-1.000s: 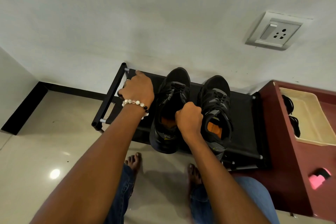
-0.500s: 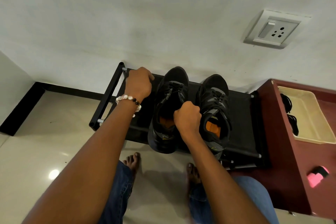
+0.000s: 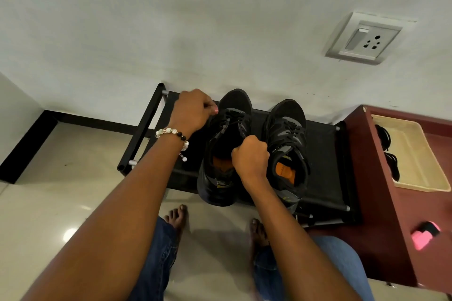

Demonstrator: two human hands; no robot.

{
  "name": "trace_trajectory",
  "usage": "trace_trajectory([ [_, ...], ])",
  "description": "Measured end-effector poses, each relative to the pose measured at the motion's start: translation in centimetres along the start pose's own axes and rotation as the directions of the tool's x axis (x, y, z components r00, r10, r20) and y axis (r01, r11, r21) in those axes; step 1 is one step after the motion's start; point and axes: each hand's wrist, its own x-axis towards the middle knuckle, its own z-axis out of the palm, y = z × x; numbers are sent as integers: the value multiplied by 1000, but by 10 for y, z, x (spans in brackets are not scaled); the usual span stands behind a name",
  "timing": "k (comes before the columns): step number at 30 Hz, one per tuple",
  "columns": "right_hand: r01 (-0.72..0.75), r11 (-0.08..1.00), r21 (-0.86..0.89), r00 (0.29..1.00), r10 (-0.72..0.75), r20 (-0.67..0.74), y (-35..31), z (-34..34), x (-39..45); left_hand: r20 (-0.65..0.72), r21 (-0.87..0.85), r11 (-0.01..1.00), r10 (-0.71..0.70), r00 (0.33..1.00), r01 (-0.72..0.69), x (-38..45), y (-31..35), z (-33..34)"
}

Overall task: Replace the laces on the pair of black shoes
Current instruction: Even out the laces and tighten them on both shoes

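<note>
On the low black rack (image 3: 325,154) by the wall, we get set to pull the old laces out

We have the two black shoes side by side on the rack, toes to the wall, so the lace sides face up at us. Our right hand (image 3: 250,156) is curled tight on the inner edge of the left shoe (image 3: 226,134), by its opening, and we think this keeps it from sliding. Our left hand (image 3: 192,111) sits at the toe end of that shoe with its fingers bent in, right by the top of the laces (image 3: 232,117), but we cannot tell if it has hold of one. The right shoe (image 3: 286,139) waits just beside our right hand, not held. More black laces (image 3: 384,133) lie in the tan tray (image 3: 415,178) on the red cabinet (image 3: 381,239), well away from both hands, maybe for later
</note>
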Motion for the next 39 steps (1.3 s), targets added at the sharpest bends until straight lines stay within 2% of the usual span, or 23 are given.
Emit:
trace_trajectory([
  [3,3,1000,-6,1000,-3,2,0,-1,0,122,79,997,11,993,-21,-1,2,15],
  [10,-3,1000,-15,1000,3,-14,-1,0,-3,114,187,982,-41,993,20,2,0,20],
  [11,-4,1000,-12,1000,4,-17,-1,-1,-3,98,146,988,-60,993,45,4,-2,20],
  [13,-11,1000,-7,1000,11,-17,-2,-2,-4,74,-112,986,-117,990,125,8,-3,16],
  [15,-21,1000,-4,1000,21,-7,-3,-3,-4,15,-432,885,-184,983,173,9,2,4],
  [17,-19,1000,-6,1000,19,0,-4,-4,-4,-59,-644,753,-221,974,132,6,8,-15],
  [21,-14,1000,-7,994,15,109,-4,-11,1,-63,-867,497,-171,983,30,0,22,-50],
  [23,33,999,8,985,-34,168,-7,-20,7,-15,-914,403,-140,990,43,-2,30,-59],
  [24,96,995,26,985,-98,144,-9,-26,10,18,-932,356,-125,992,62,-3,35,-62],
  [26,280,956,84,960,-279,-25,-14,-35,16,76,-959,264,-101,992,101,-3,42,-64],
  [27,351,922,161,935,-337,-109,-18,-39,17,108,-970,211,-89,990,125,-3,45,-64],
  [29,389,812,435,918,-382,-108,-28,-46,15,174,-981,77,-49,984,177,-4,48,-64],
  [31,288,690,664,916,-401,20,-35,-45,10,221,-974,-48,-5,975,221,-5,48,-65],
  [32,244,649,721,910,-410,61,-36,-41,8,238,-967,-96,6,971,237,-5,48,-65],
  [35,152,584,797,902,-412,130,-34,-40,1,252,-945,-224,-30,967,240,-3,42,-65],
  [39,-1,481,877,858,-449,248,-19,-55,7,243,-903,-394,-146,959,169,8,20,-61],
])
